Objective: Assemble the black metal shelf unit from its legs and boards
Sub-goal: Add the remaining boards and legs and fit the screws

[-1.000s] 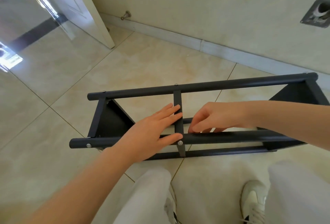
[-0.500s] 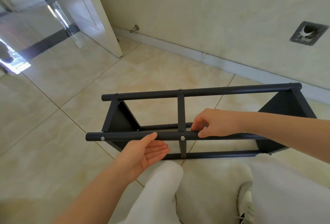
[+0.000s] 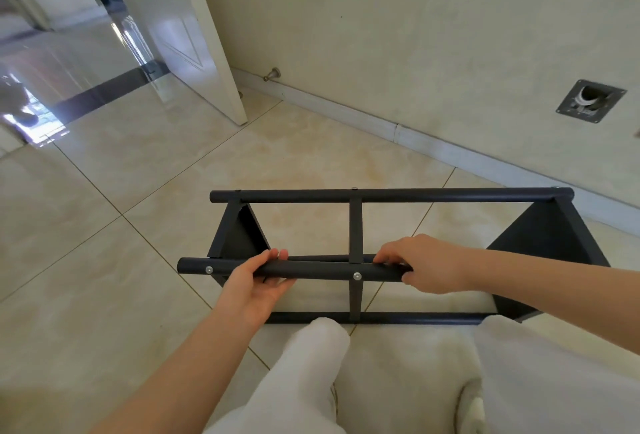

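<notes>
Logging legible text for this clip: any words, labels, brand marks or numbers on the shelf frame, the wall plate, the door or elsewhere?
None can be read.
The black shelf frame shows only plain screw heads.
The wall plate shows no lettering.
The door and floor tiles show no markings.

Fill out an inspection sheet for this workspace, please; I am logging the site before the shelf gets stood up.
Surface: glossy beige tiled floor.
Job's things: black shelf unit lying on its side, with left board and right board at its ends.
Clutter: nothing seen.
Grippers: left hand grips the near leg from below; right hand grips it from above, right of the crossbar.
Cables: nothing seen.
Surroundings: white door at the left, door stop on the baseboard, metal wall plate at the right.
</notes>
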A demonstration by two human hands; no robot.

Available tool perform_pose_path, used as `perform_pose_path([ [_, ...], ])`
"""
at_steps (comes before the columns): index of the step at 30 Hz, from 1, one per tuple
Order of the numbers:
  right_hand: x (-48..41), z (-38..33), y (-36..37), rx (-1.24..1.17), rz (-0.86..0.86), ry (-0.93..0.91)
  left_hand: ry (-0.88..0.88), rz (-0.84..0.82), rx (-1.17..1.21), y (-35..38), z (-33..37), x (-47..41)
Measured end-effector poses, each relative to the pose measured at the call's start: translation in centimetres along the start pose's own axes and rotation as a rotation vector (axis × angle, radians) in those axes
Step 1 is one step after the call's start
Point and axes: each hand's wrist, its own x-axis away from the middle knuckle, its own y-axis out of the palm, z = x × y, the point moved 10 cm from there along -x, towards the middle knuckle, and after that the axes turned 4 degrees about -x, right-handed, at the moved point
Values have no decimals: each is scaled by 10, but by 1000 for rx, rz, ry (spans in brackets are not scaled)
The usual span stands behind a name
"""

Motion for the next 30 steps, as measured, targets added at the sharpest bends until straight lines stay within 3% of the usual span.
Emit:
perform_pose_path([
  [18,0,-8,-37,34,152,-38,37,-97,-17,35,31,-10],
  [30,26,-1,-111,-69,390,30,307,-326,-167,146,116,24],
])
